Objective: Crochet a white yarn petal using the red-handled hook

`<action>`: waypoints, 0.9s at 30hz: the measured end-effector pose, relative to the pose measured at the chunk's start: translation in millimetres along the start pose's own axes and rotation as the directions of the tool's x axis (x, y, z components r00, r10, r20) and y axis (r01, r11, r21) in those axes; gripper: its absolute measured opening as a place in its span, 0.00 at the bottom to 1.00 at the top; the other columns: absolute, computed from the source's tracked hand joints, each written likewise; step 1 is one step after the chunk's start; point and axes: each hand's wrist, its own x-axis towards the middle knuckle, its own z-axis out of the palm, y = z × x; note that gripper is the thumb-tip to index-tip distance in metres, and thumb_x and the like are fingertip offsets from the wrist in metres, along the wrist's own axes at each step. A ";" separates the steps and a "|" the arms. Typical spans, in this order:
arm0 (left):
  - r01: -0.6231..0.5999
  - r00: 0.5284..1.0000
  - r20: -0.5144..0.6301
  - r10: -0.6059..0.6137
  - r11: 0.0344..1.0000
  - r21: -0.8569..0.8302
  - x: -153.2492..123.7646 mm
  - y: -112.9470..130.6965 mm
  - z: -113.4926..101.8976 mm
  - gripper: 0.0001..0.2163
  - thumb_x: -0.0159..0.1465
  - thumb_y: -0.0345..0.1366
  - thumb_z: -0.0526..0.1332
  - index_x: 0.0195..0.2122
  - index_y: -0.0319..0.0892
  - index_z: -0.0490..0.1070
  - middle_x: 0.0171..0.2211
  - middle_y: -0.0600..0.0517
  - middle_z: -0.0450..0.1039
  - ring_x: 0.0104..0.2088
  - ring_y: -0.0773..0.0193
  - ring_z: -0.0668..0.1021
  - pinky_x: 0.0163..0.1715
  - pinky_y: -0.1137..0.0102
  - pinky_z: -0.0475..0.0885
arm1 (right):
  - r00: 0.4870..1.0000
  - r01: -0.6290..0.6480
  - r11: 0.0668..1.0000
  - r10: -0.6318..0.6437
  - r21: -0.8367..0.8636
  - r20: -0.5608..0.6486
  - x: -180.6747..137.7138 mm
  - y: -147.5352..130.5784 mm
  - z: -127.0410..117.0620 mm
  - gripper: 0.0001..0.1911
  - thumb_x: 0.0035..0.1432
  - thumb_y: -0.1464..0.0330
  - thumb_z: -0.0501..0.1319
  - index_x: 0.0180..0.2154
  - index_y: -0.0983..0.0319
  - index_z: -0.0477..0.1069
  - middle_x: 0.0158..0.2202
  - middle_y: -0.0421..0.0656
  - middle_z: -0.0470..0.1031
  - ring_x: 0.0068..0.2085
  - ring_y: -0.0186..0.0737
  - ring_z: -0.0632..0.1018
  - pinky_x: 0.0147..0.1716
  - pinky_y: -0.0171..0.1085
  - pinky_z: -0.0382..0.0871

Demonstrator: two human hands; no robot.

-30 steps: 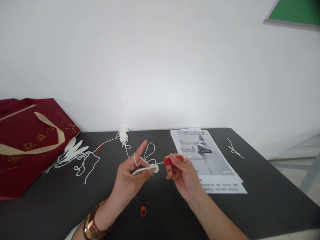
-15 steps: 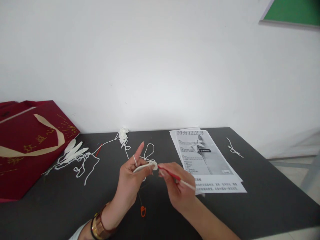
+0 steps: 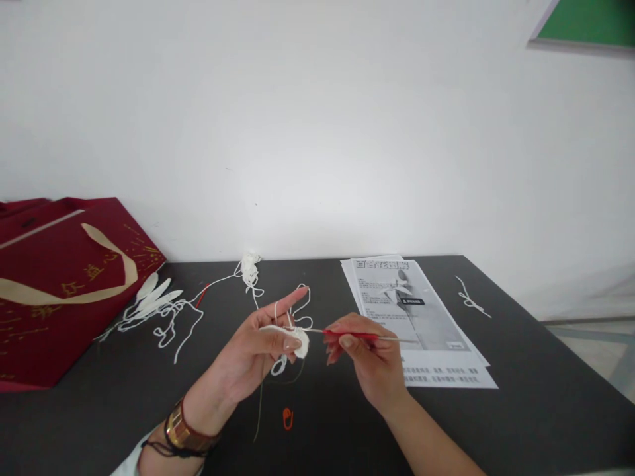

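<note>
A: Biggest first, then. Why arranged like this?

B: Behind, a plain white wall [image 3: 297, 132]; along it, a flat, matte black table [image 3: 496, 410], likely there for a steady surface beneath the hands. At the left end, a dark red bag with cream ribbon handles [image 3: 30, 344], seemingly parked aside to leave elbow room. On the right, overlapping white paper sheets printed in grey [image 3: 436, 311], turned to read upright, presumably for quick glances.

A: And the hands?

B: Both raised above the table, near each other. Left hand [image 3: 253, 350]: pinching with the thumb, index finger stretched out under a loop of soft white yarn [image 3: 276, 311], probably to keep tension. Right hand [image 3: 372, 360]: pinching with thumb and fingertips, perhaps for an easy turn of the wrist.

A: Smaller still?

B: Near the bag, white leaf-shaped crocheted pieces [image 3: 153, 297], laid together with tangled tails. In the right pinch, a slim metal hook with a red grip [image 3: 364, 336], held almost level. In the left pinch, a small rounded white crocheted piece [image 3: 301, 344], edge toward the hook. Below, on the table, an orange plastic marker shaped like a safety pin [image 3: 288, 418], likely left within reach.

A: Hard to make out?

B: Table and bag, cut off by the frame. Likewise a flat green panel [image 3: 590, 23], top right. Fine print on the sheets, too small to read, partly behind the right hand. Most left fingers, hidden. Hook's tip, lost against white stitches; cannot tell whether inside a loop.
</note>
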 end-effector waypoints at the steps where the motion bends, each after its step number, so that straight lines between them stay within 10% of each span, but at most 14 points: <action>1: -0.003 1.000 0.003 0.003 1.000 0.010 -0.4 0.5 -1.5 0.31 0.47 0.20 0.68 0.54 0.41 0.72 0.19 0.58 0.71 0.19 0.72 0.72 0.21 0.77 0.66 | 1.000 -0.009 1.000 0.009 0.017 -0.003 0.5 -1.2 -0.9 0.05 0.58 0.69 0.64 0.36 0.58 0.79 0.30 0.42 0.77 0.27 0.34 0.77 0.22 0.31 0.74; 27: 0.170 0.953 0.219 -0.209 0.968 0.184 -2.2 9.7 -16.4 0.31 0.41 0.21 0.69 0.51 0.39 0.75 0.19 0.57 0.74 0.20 0.71 0.71 0.21 0.76 0.61 | 0.981 -0.090 0.994 0.079 0.058 0.175 8.5 -23.6 -20.4 0.04 0.55 0.68 0.67 0.34 0.61 0.80 0.27 0.42 0.77 0.25 0.34 0.78 0.23 0.31 0.75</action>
